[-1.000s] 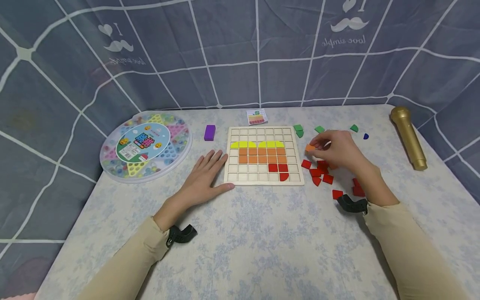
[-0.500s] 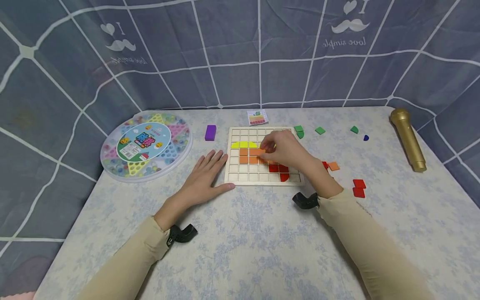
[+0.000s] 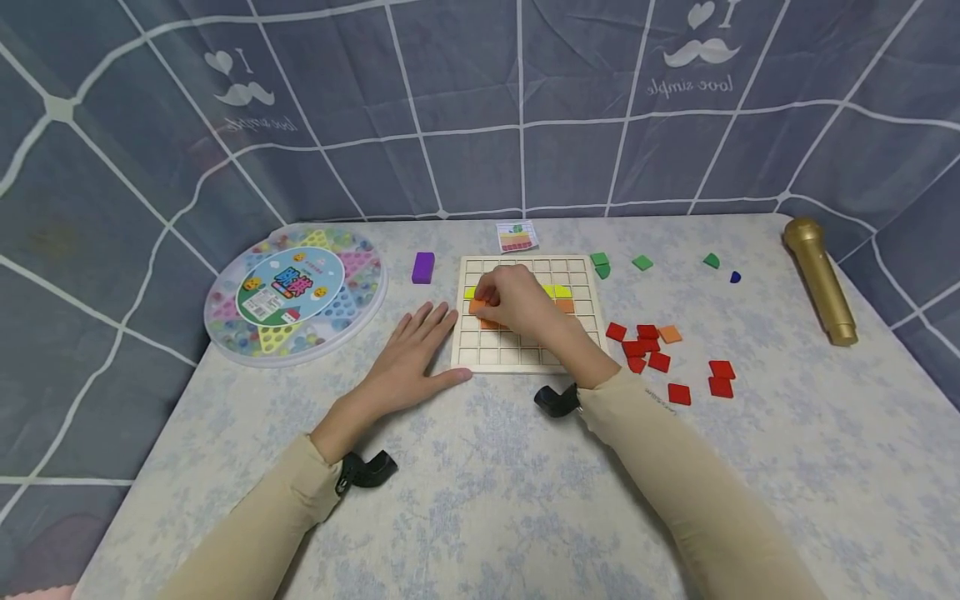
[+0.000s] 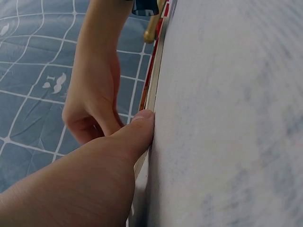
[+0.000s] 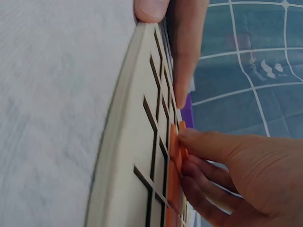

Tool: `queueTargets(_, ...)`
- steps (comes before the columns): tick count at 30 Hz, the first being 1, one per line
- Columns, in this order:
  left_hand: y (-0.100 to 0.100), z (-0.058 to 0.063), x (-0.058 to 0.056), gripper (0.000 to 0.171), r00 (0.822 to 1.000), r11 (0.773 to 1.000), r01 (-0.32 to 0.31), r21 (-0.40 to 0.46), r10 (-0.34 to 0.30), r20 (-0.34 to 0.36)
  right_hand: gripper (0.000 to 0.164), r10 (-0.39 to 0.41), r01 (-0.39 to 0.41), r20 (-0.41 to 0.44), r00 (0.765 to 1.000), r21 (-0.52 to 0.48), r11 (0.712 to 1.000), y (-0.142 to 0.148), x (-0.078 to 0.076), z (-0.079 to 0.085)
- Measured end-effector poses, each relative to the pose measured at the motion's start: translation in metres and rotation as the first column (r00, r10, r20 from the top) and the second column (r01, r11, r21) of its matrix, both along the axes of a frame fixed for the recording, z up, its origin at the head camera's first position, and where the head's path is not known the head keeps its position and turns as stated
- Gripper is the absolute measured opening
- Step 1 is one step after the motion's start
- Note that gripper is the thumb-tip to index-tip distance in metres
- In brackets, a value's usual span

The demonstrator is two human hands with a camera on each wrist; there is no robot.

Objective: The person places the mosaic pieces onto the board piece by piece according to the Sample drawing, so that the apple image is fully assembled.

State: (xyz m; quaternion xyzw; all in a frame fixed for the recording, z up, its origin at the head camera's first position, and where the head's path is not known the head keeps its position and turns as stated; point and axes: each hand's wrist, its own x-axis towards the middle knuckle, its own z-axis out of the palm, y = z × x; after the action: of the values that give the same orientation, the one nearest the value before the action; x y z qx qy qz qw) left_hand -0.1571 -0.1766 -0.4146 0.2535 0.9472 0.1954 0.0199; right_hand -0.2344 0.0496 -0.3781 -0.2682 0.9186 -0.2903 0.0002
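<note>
The wooden grid board (image 3: pixel 529 357) lies flat, with yellow pieces (image 3: pixel 557 292) and orange tiles (image 3: pixel 565 307) in its cells, partly covered by my right hand. That right hand (image 3: pixel 519 304) is over the board's left part, pinching an orange square tile (image 5: pixel 183 126) between thumb and fingertips. In the right wrist view the tile is tilted at the board surface, beside other orange tiles. My left hand (image 3: pixel 408 357) rests with fingers spread along the board's left side, its thumb (image 4: pixel 144 120) touching the near left corner.
Right of the board lie loose red tiles (image 3: pixel 633 348), one orange tile (image 3: pixel 670 334), green pieces (image 3: pixel 600 260) and a small blue piece (image 3: pixel 735 277). A pattern card (image 3: pixel 517 237) and purple block (image 3: pixel 423 268) sit behind. A round bead box (image 3: pixel 360 308) stands left, a gold microphone-shaped object (image 3: pixel 821 283) right.
Carrying the orange tile, my right hand has travelled left from the loose pieces, across the board to its left side. The left hand has stayed in place.
</note>
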Motion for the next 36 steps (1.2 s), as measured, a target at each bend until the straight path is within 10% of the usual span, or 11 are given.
queueTargets(19,0.000,-0.001,0.001,0.096,1.000,1.000,0.010,0.012,-0.010,-0.004,0.011,-0.027,0.026,-0.026,0.999,-0.029,0.999,0.002,0.007,0.000)
queueTargets(36,-0.001,-0.002,0.001,0.096,1.000,1.000,0.010,0.008,-0.010,-0.009,0.021,-0.113,0.114,0.022,0.993,-0.075,0.991,0.101,0.023,0.018)
